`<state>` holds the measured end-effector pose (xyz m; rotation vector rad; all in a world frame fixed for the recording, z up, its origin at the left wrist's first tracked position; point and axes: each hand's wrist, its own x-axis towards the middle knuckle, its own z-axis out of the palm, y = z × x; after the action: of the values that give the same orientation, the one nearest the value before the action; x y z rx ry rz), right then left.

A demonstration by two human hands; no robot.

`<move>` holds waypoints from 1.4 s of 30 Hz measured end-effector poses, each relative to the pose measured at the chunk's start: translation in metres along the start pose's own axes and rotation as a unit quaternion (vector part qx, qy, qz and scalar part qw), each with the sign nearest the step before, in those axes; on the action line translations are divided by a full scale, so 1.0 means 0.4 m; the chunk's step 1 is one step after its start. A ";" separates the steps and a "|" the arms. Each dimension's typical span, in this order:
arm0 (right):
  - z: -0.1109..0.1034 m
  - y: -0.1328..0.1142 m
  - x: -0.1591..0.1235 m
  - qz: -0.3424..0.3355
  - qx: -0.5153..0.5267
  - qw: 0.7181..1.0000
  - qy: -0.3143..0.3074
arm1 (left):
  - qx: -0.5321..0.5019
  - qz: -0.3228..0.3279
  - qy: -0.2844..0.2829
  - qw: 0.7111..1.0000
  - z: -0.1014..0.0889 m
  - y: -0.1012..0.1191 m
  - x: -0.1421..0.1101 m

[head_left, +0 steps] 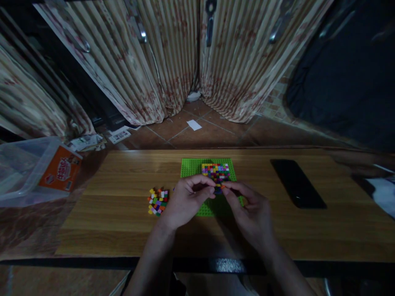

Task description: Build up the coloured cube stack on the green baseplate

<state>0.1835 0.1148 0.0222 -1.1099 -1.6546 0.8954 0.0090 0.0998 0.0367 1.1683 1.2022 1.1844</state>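
Observation:
A green studded baseplate [189, 167] lies on the wooden table, with rows of small multicoloured building bricks [215, 169] fixed on its upper right part. Over the near side of these rows, my two hands almost meet. My right hand [251, 209] is closed, its thumb and forefinger pinching a small orange brick. Close beside it, my left hand [187, 201] is pinched too, thumb against forefinger; what sits between those fingertips is too small and dark to make out. Left of my left hand, a loose pile of coloured bricks [159, 201] rests on the tabletop.
A black phone-like slab [298, 183] lies on the table [123, 234] at the right. On the floor at the left stands a clear plastic bin [27, 164] with an orange label. Striped curtains [166, 61] hang beyond the table, and papers [194, 125] lie on the tiles.

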 end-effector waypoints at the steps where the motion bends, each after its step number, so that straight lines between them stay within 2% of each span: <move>1: -0.009 0.008 0.004 0.002 -0.007 1.000 0.014 | 0.012 0.005 0.011 1.000 -0.006 -0.001 0.001; 5: -0.040 0.041 0.018 0.003 -0.031 0.998 0.060 | 0.089 0.021 0.085 0.992 -0.034 -0.012 0.006; 9: -0.040 0.064 0.018 0.017 -0.040 0.998 0.050 | 0.153 -0.030 0.140 0.978 -0.042 -0.023 0.010; 13: -0.022 0.077 0.013 0.017 -0.055 0.998 0.019 | 0.170 -0.048 0.124 0.976 -0.031 -0.028 0.009; 17: -0.006 0.088 0.015 0.033 -0.047 0.998 0.024 | 0.175 -0.039 0.094 0.979 -0.021 -0.032 0.007; 21: 0.012 0.098 0.023 0.083 0.044 0.994 0.057 | 0.166 -0.037 0.086 0.982 -0.017 -0.036 0.008; 25: 0.033 0.102 0.029 0.140 0.155 0.974 0.088 | 0.177 -0.059 0.094 0.978 -0.017 -0.040 0.010; 30: 0.049 0.092 0.032 0.182 0.223 0.951 0.115 | 0.199 -0.057 0.102 0.973 -0.014 -0.040 0.007; 42: 0.060 0.097 0.029 0.180 0.254 0.942 0.123 | 0.166 -0.057 0.101 0.979 -0.010 -0.042 0.009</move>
<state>0.1694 0.1369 -0.0169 -1.1146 -0.9496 1.2722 0.0056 0.1027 0.0198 1.2234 1.6484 1.0612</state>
